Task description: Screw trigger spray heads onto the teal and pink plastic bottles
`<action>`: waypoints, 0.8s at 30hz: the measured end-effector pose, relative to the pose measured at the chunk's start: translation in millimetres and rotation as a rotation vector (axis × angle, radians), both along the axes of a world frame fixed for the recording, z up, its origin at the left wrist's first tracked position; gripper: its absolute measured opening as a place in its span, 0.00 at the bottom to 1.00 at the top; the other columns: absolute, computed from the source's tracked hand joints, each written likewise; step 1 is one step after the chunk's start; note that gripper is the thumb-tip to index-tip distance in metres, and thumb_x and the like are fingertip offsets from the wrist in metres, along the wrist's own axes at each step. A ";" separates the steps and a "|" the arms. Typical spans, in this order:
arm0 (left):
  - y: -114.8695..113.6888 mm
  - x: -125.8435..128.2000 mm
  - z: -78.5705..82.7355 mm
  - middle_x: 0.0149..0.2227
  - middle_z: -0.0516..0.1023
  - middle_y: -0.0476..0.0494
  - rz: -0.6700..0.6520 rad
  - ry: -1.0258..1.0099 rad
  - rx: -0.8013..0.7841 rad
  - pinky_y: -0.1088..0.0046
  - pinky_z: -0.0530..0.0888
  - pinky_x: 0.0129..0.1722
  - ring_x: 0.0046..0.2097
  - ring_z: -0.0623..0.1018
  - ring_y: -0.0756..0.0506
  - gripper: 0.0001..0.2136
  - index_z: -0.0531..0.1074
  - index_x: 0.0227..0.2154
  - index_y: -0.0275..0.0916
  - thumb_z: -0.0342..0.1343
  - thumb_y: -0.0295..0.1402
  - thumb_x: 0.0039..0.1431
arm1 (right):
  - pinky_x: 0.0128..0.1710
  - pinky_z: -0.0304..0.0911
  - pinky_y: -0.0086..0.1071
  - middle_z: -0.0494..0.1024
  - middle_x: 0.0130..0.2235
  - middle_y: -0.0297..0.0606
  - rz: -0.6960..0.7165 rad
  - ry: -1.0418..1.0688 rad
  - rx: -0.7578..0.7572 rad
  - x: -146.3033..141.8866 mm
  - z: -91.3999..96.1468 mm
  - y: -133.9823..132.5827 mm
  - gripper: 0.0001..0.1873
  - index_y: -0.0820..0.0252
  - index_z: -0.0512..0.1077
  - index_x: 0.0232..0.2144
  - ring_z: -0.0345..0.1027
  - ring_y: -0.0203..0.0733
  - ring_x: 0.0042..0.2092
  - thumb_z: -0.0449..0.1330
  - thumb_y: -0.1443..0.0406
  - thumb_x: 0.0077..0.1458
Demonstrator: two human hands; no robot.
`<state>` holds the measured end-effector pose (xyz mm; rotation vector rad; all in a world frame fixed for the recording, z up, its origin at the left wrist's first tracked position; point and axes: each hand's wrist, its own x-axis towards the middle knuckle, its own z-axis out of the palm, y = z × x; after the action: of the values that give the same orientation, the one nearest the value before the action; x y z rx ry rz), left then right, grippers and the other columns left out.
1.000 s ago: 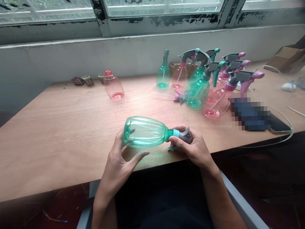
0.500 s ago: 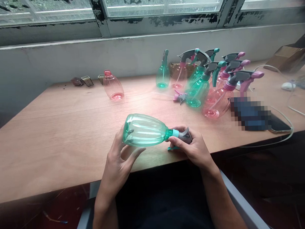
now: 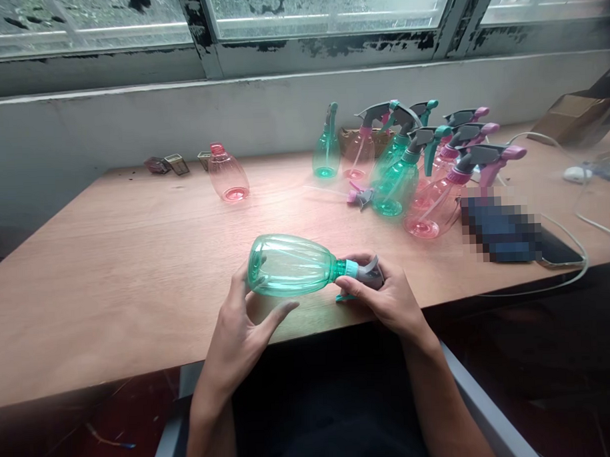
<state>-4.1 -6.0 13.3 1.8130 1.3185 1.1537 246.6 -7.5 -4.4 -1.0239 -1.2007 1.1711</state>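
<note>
I hold a clear green spray bottle [image 3: 291, 265] on its side above the near edge of the wooden table [image 3: 111, 262]. My left hand [image 3: 241, 331] cups the bottle's wide base from below, fingers curled round it. My right hand [image 3: 387, 299] grips the grey spray head [image 3: 369, 273] at the neck, thumb and fingers closed on it. The bottle's bottom points to the left, its nozzle end to the right.
A group of several green and pink spray bottles [image 3: 413, 171] stands at the back right. A lone pink bottle without a head [image 3: 226, 171] stands back left near small trinkets [image 3: 175, 163]. A blurred dark object [image 3: 500, 225], cables, a white mouse [image 3: 577, 173] and a cardboard box [image 3: 574, 116] lie right.
The bottle has shifted only slightly in my hands; my left fingers have readjusted under its base. My right hand stays on the spray head.
</note>
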 end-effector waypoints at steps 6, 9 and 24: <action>3.0 -0.1 1.2 0.62 0.74 0.44 0.005 -0.020 0.002 0.55 0.72 0.69 0.66 0.76 0.37 0.24 0.70 0.62 0.50 0.65 0.43 0.66 | 0.35 0.81 0.31 0.81 0.34 0.31 0.001 0.001 0.025 -0.4 -0.4 0.2 0.19 0.56 0.78 0.47 0.79 0.38 0.32 0.76 0.59 0.56; 3.5 -0.3 -0.4 0.62 0.74 0.45 0.007 -0.040 0.035 0.55 0.72 0.69 0.65 0.76 0.37 0.24 0.71 0.62 0.52 0.66 0.42 0.65 | 0.35 0.81 0.31 0.81 0.34 0.31 0.002 0.001 0.030 -0.4 -0.7 0.8 0.19 0.56 0.78 0.47 0.79 0.38 0.32 0.76 0.58 0.56; 1.0 -0.7 -2.7 0.61 0.74 0.45 0.003 0.004 -0.015 0.57 0.74 0.67 0.63 0.77 0.39 0.27 0.66 0.65 0.52 0.65 0.44 0.66 | 0.35 0.81 0.29 0.82 0.34 0.31 0.002 0.026 0.027 -1.0 -2.6 1.0 0.18 0.56 0.78 0.47 0.79 0.36 0.32 0.75 0.58 0.58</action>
<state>-4.9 -5.0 10.6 1.8038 1.3297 1.1390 245.6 -6.6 -7.0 -0.9843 -1.1940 1.1633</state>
